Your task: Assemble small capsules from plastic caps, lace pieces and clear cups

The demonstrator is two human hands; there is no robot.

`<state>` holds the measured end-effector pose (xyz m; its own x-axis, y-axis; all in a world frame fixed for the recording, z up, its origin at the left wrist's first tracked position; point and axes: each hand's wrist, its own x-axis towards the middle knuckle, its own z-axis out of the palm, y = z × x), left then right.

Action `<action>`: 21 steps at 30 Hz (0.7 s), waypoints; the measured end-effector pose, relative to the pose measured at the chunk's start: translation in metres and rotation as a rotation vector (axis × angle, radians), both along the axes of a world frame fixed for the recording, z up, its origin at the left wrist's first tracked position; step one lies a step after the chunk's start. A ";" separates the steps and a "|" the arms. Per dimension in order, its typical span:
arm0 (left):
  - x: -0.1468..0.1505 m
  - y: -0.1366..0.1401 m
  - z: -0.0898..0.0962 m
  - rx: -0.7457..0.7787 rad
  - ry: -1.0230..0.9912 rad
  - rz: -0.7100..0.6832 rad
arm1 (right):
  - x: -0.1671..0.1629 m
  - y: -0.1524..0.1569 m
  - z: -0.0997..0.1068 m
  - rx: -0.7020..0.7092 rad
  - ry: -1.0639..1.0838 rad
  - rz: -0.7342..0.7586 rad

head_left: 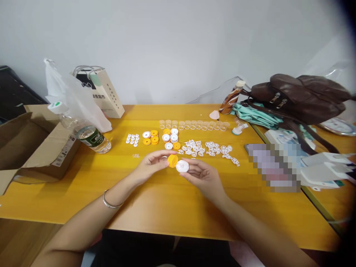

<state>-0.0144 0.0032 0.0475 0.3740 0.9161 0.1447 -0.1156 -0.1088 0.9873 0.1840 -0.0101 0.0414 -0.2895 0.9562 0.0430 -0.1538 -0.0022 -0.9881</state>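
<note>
Between thumb and fingers, my left hand pinches a round yellow plastic disc. A round white plastic disc is gripped by the fingertips of my right hand. Both discs are held up over the table, side by side, their edges very close; whether they touch I cannot tell. Just beyond my hands lie stacked white and yellow round pieces and loose white openwork parts. Small white knobs stand in rows farther left, with tiny clear bits in front of them.
A row of clear cups runs along the back. To the left are an open cardboard box, a tilted water bottle and a paper bag. On the right are a brown bottle, a brown leather bag and a blurred-out flat object.
</note>
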 end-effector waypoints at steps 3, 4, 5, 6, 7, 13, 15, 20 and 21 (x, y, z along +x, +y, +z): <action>-0.001 -0.001 0.004 0.059 0.065 0.001 | 0.000 0.000 0.000 0.004 -0.006 -0.017; -0.001 -0.001 0.005 0.081 0.083 -0.005 | 0.000 -0.001 0.000 0.009 -0.009 -0.020; -0.001 -0.001 0.006 0.111 0.107 -0.011 | 0.000 -0.001 -0.001 0.015 -0.013 -0.022; 0.000 -0.002 0.008 0.151 0.139 -0.018 | 0.000 -0.001 -0.001 0.022 -0.017 -0.020; 0.000 -0.003 0.010 0.201 0.182 -0.020 | 0.000 -0.001 -0.002 0.028 -0.021 -0.017; 0.005 -0.010 0.019 0.534 0.498 0.024 | -0.001 0.001 -0.008 0.060 -0.001 0.054; 0.005 -0.012 0.019 0.578 0.555 0.009 | -0.001 0.001 -0.010 0.067 -0.004 0.076; 0.004 -0.015 0.018 0.641 0.650 -0.009 | -0.001 0.001 -0.013 0.064 -0.027 0.116; 0.004 -0.015 0.018 0.655 0.661 -0.007 | -0.001 0.001 -0.014 0.063 -0.027 0.119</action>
